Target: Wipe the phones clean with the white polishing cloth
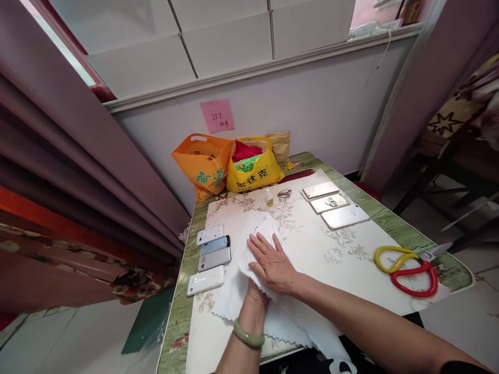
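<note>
My right hand [273,266] lies flat, fingers spread, on a white cloth [230,298] that is spread over the flowered table cover [312,244]. My left hand [255,295], its wrist ringed by a green bangle [248,336], reaches in under my right hand, and its fingers are hidden there. Several phones [210,258] lie in a row just left of the cloth. Three more phones [335,203] lie at the far right of the table.
Scissors [409,266] with yellow and red handles lie near the right edge. A small bottle [268,196] and a metal item [284,193] sit at the back. An orange bag [205,163] and a yellow bag [253,169] stand against the wall. Curtains [78,156] hang on the left.
</note>
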Demonstrator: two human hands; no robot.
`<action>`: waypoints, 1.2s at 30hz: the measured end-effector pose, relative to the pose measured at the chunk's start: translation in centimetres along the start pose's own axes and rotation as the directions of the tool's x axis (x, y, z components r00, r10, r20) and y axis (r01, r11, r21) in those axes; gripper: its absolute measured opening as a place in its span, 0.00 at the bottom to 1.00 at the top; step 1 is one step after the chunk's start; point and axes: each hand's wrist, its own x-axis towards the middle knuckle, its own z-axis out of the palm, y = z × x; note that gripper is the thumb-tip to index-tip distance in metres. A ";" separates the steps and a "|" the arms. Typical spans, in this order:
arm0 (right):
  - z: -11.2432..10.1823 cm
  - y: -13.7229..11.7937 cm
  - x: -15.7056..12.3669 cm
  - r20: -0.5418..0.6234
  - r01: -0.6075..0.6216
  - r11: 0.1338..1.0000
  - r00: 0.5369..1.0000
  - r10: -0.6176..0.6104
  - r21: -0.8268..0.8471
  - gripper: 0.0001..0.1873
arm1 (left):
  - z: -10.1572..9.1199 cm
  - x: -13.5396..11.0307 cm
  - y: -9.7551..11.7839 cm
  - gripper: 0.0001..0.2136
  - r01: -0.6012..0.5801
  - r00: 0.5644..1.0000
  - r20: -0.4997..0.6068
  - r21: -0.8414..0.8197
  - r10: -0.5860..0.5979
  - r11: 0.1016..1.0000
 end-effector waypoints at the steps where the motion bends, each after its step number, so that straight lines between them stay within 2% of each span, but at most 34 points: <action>1: -0.2 0.1 0.8 -0.008 -0.034 0.999 0.999 0.034 0.000 0.30 | 0.4 0.0 -0.1 0.19 0.030 1.000 0.002 -0.014 -0.030 0.999; 6: -0.8 0.8 3.9 -0.060 -0.163 0.986 0.985 0.161 -0.031 0.26 | 1.8 -0.4 0.1 0.26 0.232 0.972 0.049 -0.027 -0.231 0.972; 9: -1.4 1.3 5.0 -0.106 -0.269 0.963 0.958 0.268 -0.002 0.23 | 2.3 -0.8 0.4 0.27 0.259 0.965 0.046 -0.012 -0.258 0.966; 12: -2.2 1.9 5.5 -0.111 -0.347 0.937 0.931 0.349 0.039 0.21 | 2.5 -1.3 0.6 0.27 0.286 0.954 0.088 0.003 -0.285 0.958; 15: -2.4 2.6 5.2 -0.105 -0.391 0.919 0.913 0.394 0.049 0.24 | 2.6 -1.5 0.6 0.23 0.225 0.968 0.111 0.014 -0.225 0.974; 19: -1.8 3.3 3.8 -0.194 -0.360 0.932 0.912 0.362 0.048 0.22 | 2.7 -1.4 0.4 0.19 0.111 0.989 0.097 0.014 -0.112 0.994; 22: -1.2 3.6 2.8 -0.246 -0.329 0.941 0.909 0.337 0.077 0.20 | 2.8 -1.6 0.3 0.17 0.110 0.988 0.110 0.015 -0.111 0.994; 29: -0.1 4.3 1.0 -0.327 -0.284 0.955 0.897 0.297 0.088 0.22 | 2.7 -1.7 0.4 0.19 0.095 0.984 0.151 0.026 -0.098 0.995; 33: 0.6 4.6 -0.6 -0.306 -0.310 0.950 0.901 0.308 0.043 0.21 | 2.2 -1.1 0.4 0.18 0.117 0.991 0.076 -0.041 -0.114 0.992; 36: 0.3 5.1 -1.4 -0.289 -0.297 0.954 0.910 0.296 0.042 0.22 | 2.1 -0.9 0.5 0.16 0.152 0.988 0.015 -0.102 -0.152 0.983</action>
